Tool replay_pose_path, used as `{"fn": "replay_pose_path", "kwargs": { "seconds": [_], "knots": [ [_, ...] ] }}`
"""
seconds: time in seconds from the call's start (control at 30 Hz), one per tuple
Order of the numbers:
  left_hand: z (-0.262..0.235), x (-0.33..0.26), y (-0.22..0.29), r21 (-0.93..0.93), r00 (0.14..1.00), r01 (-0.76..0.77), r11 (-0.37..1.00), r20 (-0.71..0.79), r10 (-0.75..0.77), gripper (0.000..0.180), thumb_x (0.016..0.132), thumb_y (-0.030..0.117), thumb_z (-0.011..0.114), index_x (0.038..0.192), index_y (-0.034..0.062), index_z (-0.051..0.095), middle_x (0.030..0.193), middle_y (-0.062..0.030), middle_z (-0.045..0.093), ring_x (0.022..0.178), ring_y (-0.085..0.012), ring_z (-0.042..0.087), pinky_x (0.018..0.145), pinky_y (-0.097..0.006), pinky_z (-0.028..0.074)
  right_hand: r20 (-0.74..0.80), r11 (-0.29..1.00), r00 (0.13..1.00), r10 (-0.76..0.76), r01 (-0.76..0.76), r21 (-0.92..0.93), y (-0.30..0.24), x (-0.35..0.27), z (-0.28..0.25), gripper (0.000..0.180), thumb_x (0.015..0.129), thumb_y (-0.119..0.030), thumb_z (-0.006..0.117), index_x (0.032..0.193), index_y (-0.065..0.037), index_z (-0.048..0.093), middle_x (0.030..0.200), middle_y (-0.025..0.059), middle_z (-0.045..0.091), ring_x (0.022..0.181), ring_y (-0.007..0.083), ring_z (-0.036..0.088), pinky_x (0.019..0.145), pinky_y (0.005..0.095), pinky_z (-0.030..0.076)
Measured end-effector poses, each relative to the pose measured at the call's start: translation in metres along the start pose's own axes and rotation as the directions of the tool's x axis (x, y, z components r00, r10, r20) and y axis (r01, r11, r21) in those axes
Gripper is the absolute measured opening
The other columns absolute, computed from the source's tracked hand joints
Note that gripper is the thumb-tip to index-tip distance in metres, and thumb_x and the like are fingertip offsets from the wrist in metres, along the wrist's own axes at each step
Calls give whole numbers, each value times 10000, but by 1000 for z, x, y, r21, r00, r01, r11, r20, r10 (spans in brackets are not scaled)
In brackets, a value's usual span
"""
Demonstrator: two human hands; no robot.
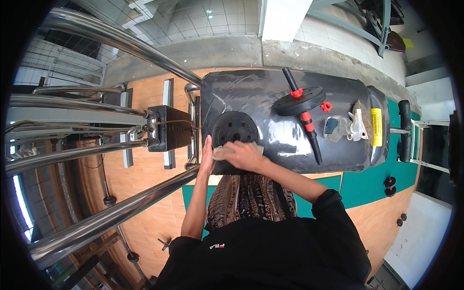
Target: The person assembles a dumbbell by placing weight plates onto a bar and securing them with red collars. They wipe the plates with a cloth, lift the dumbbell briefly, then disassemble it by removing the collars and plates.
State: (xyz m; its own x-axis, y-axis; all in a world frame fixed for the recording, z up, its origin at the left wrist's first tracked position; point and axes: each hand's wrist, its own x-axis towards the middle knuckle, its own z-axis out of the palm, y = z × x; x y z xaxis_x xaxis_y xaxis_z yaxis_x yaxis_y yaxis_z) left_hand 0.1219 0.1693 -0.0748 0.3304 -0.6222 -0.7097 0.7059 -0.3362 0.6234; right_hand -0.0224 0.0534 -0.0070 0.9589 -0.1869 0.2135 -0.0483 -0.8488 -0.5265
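One cloth (221,151) in the right hand (241,155), two black plates (235,124), one bench (280,140).

The black padded surface (338,158) carries two black weight plates (227,126), one threaded dumbbell bar (316,147), one loose red collar (326,107), one clear spray bottle (337,128), one yellow cylindrical container (376,127) near the right edge, and, toward the left edge, two hands (241,156) with one pale cloth (223,150).
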Motion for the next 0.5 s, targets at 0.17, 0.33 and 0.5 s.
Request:
{"fn": "replay_pose_path", "kwargs": {
  "seconds": [0.17, 0.33, 0.5],
  "knots": [
    [12, 6, 5, 67, 993, -114, 991, -15, 115, 733, 959, 523, 368, 1464, 42, 144, 1496, -107, 202, 1375, -214, 209, 1098, -353, 229, -357, 925, 853, 380, -358, 130, 41, 29, -6, 423, 730, -66, 649, 1110, -253, 643, 886, 34, 580, 705, 293, 615, 578, 395, 522],
    [15, 11, 14, 9, 989, -146, 989, 39, 146, 629, 985, 458, 359, 1453, 67, 204, 1428, -72, 344, 1308, -209, 355, 1060, -366, 323, -166, 980, 966, 196, -186, 75, 15, 21, -3, 436, 731, -86, 664, 1117, -286, 639, 844, 40, 530, 721, 254, 636, 589, 367, 534],
    [14, 11, 11, 33, 981, -189, 981, 41, 188, 578, 992, 421, 366, 1444, 81, 245, 1443, -94, 322, 1314, -203, 336, 1068, -350, 298, -204, 965, 946, 253, -261, -14, 31, 31, -20, 385, 770, -120, 648, 1114, -292, 639, 838, 45, 527, 690, 265, 626, 551, 386, 523]
  ]
}}
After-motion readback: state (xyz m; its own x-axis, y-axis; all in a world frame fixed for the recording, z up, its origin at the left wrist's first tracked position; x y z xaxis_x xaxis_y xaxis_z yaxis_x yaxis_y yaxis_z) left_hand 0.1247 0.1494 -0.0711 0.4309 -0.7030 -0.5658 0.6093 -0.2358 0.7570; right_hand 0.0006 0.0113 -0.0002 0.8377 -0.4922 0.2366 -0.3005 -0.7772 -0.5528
